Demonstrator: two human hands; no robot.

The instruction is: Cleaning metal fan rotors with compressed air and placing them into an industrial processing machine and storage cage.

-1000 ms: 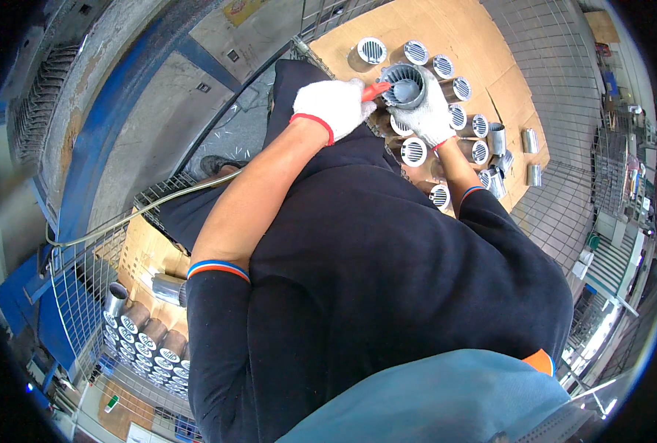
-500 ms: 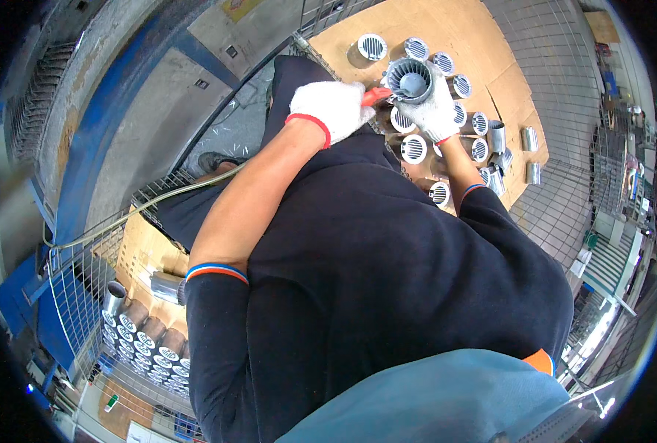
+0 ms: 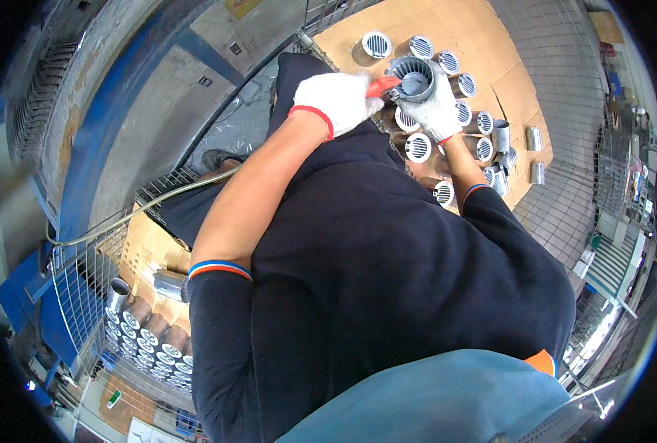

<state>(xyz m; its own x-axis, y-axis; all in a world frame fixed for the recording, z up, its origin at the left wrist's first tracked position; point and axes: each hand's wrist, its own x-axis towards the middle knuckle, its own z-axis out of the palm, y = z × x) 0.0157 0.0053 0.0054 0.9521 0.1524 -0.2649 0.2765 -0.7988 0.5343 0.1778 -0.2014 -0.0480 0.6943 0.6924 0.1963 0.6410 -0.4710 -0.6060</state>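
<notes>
A louvred metal vent (image 3: 411, 78) is being worked with an orange-handled tool (image 3: 381, 86) above a cardboard sheet (image 3: 483, 29).

The vent is clasped in the gloved right hand (image 3: 439, 111), its slatted mouth turned upward, over the middle of the sheet near its left edge. The tool is gripped in the gloved left hand (image 3: 337, 100) and set against the vent's left rim. The step is judged mid-way; steady pressure at the rim is called for next. Finished vents (image 3: 465, 111) are ranged toward the right edge.
</notes>
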